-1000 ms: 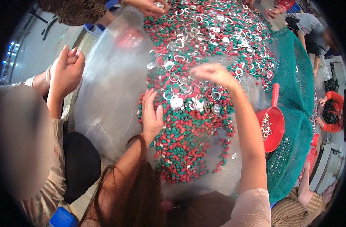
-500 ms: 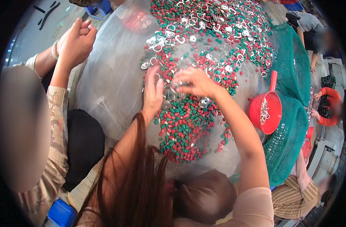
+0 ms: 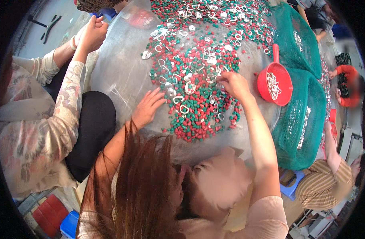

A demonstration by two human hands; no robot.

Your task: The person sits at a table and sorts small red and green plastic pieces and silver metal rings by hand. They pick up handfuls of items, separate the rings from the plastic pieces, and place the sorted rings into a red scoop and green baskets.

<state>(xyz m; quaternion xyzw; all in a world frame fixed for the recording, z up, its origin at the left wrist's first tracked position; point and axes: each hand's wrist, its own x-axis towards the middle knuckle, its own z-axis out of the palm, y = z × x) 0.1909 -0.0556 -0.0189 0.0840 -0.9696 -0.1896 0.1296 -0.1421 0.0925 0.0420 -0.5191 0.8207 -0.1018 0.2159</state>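
My left hand (image 3: 147, 106) rests at the left edge of a pile of small red and green cone-shaped stones (image 3: 198, 123), its fingers spread and nothing in them. On the pile's right side my right hand (image 3: 237, 85) is closed in a pinch at the fingertips. What it holds there, if anything, is too small to make out. Several pale metal rings (image 3: 184, 109) lie on the stones between my hands. Round silvery discs (image 3: 171, 92) are among them. The pile spreads over a table with a smooth grey surface (image 3: 122, 71).
Right of my right hand is a red long-handled scoop (image 3: 284, 89) with pale rings inside. Two green mesh-covered baskets (image 3: 290, 147) line the right side. A co-worker's clasped hands (image 3: 90, 36) are at the upper left; other people sit beyond the baskets.
My hands have moved apart from close together over the pile. The left has drawn back to the pile's edge and opened; the right has shifted right. Rings now lie scattered where they were.
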